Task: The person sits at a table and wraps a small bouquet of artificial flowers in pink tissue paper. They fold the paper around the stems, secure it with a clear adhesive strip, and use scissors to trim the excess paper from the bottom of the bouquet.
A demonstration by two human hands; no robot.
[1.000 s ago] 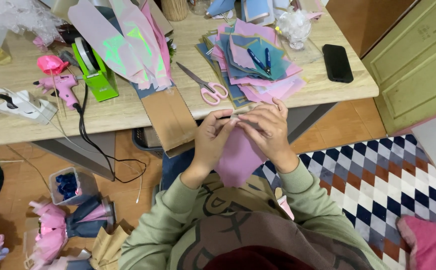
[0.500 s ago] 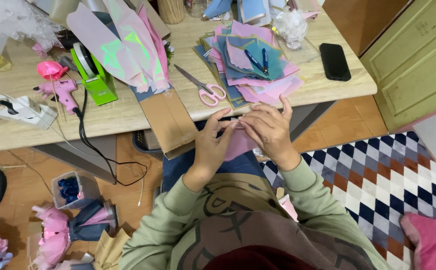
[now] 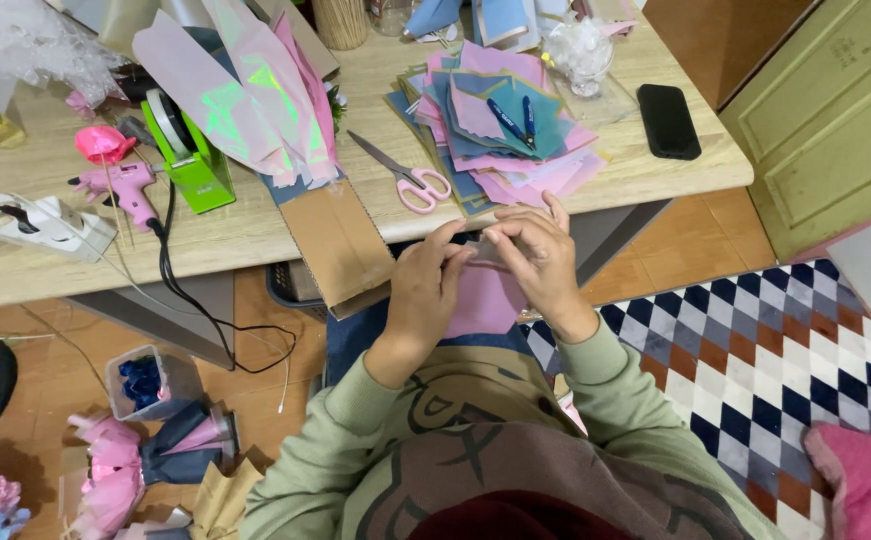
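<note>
Both hands meet over my lap, just in front of the table edge. My left hand (image 3: 426, 290) pinches the upper edge of a pink paper sheet (image 3: 484, 305), and my right hand (image 3: 538, 258) grips the same edge from the right. The sheet hangs down between my wrists over my lap. A pile of pink and blue paper squares (image 3: 501, 125) with two blue pens on top lies on the wooden table (image 3: 256, 225) straight ahead. Pink-handled scissors (image 3: 406, 175) rest to the left of the pile.
A cardboard strip (image 3: 341, 240) overhangs the table edge. A green tape dispenser (image 3: 191, 155), pink glue gun (image 3: 131, 190), power strip (image 3: 41, 225) and black phone (image 3: 668, 120) lie on the table. Paper bouquets (image 3: 146, 450) sit on the floor at left, a checkered rug (image 3: 786, 350) at right.
The hands have stayed together on the sheet's upper edge. The fingers have shifted slightly along it. The view has tilted a little.
</note>
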